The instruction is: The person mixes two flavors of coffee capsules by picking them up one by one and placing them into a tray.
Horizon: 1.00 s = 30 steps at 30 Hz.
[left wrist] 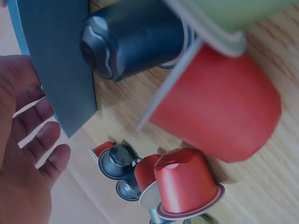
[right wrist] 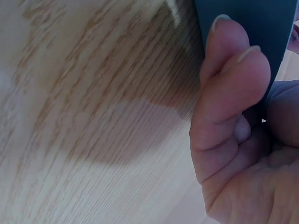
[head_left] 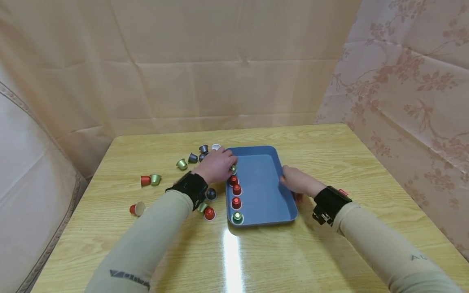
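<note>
A blue-grey tray (head_left: 261, 183) lies on the table, with a column of red and green coffee capsules along its left side. My left hand (head_left: 217, 165) reaches over the tray's left rim, its fingertips pinching a green coffee capsule (head_left: 233, 167) just inside; the fingers largely cover it. Below that capsule stand red capsules (head_left: 236, 189) and, at the near corner, another green one (head_left: 237, 217). At the right side, my right hand (head_left: 298, 180) grips the tray wall, thumb at the rim and curled fingers against the outside, as the right wrist view shows.
Left of the tray, loose capsules lie scattered: dark ones (head_left: 192, 158), a pale green one (head_left: 181, 164), a red one (head_left: 209, 213) and a black one (head_left: 211, 194). Farther left are a red and green pair (head_left: 155, 179) and a tipped capsule (head_left: 140, 208). A curtain hangs behind the table.
</note>
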{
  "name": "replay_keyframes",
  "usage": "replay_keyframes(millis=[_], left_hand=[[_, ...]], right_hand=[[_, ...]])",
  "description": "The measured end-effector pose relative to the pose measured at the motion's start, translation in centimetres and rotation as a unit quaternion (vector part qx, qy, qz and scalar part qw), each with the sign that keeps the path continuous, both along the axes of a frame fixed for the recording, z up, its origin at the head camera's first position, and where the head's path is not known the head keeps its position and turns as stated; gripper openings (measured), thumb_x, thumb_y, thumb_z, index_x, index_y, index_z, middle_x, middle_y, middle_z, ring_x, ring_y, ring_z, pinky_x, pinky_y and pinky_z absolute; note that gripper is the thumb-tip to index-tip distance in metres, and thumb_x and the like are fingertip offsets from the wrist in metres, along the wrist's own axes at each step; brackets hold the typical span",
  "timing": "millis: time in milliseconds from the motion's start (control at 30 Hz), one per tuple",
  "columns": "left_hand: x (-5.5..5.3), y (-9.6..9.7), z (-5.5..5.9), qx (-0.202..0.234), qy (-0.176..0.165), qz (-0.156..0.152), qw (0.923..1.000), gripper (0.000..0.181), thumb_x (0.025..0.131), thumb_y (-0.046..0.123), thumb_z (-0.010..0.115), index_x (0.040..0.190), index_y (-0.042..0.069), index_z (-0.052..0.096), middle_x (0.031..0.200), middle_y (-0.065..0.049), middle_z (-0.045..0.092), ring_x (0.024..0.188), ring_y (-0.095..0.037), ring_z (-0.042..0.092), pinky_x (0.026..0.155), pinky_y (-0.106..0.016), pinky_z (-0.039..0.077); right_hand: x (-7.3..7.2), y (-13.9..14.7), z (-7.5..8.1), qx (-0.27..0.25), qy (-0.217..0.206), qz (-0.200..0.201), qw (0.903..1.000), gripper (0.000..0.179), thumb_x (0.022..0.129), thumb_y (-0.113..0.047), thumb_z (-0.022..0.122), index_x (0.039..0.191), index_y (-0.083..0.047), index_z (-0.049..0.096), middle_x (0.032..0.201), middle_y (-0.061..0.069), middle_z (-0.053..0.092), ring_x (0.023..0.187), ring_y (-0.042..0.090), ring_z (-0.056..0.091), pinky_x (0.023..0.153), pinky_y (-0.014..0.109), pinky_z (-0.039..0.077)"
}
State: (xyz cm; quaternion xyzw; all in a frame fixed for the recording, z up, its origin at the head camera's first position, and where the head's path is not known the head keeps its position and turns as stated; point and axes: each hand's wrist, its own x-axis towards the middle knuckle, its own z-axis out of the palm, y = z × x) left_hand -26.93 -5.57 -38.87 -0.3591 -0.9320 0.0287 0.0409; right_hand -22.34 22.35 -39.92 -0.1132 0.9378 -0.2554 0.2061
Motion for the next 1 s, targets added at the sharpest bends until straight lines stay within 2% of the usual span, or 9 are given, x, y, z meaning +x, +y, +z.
replay_keyframes(millis=[300,467,733,1000], left_hand=[[0.2,-0.2,0.2,-0.016,-0.001,0.005,0.9999,0.014,0.092,0.025,0.060,0.101,0.019,0.068,0.096,0.000,0.056,0.093,-0.023,0.045,0.083,-0.042,0.044],[0.0,-0.6,0.4,-0.006,-0.009,0.012,0.9999,0.022,0.094,0.029,0.058,0.110,0.017,0.068,0.108,-0.003,0.058,0.096,-0.024,0.046,0.086,-0.042,0.045],[-0.8,-1.9,0.4,0.056,-0.011,0.054,0.9969,0.032,0.095,0.029,0.057,0.123,0.013,0.060,0.123,-0.008,0.053,0.113,-0.030,0.045,0.098,-0.048,0.041],[-1.6,-3.3,0.1,0.066,-0.006,0.100,0.9927,0.044,0.094,0.030,0.058,0.135,0.014,0.052,0.137,-0.009,0.047,0.125,-0.033,0.038,0.105,-0.051,0.035]], right_hand=[[-0.1,-0.2,-0.1,-0.001,0.003,0.003,1.0000,0.022,0.101,-0.008,0.030,0.110,0.009,0.039,0.060,0.017,0.059,0.037,0.025,0.058,0.036,0.038,0.051],[-0.2,-0.2,-0.3,0.002,0.004,0.003,1.0000,0.023,0.101,-0.009,0.030,0.112,0.010,0.038,0.059,0.017,0.059,0.037,0.025,0.058,0.036,0.037,0.051],[-0.3,0.0,-0.3,-0.003,-0.003,0.007,1.0000,0.028,0.102,-0.010,0.030,0.119,0.012,0.036,0.063,0.017,0.060,0.037,0.024,0.058,0.037,0.038,0.051],[-0.1,-0.1,-0.3,-0.007,-0.007,0.006,0.9999,0.025,0.102,-0.010,0.030,0.115,0.010,0.037,0.060,0.017,0.060,0.037,0.025,0.058,0.037,0.040,0.052]])
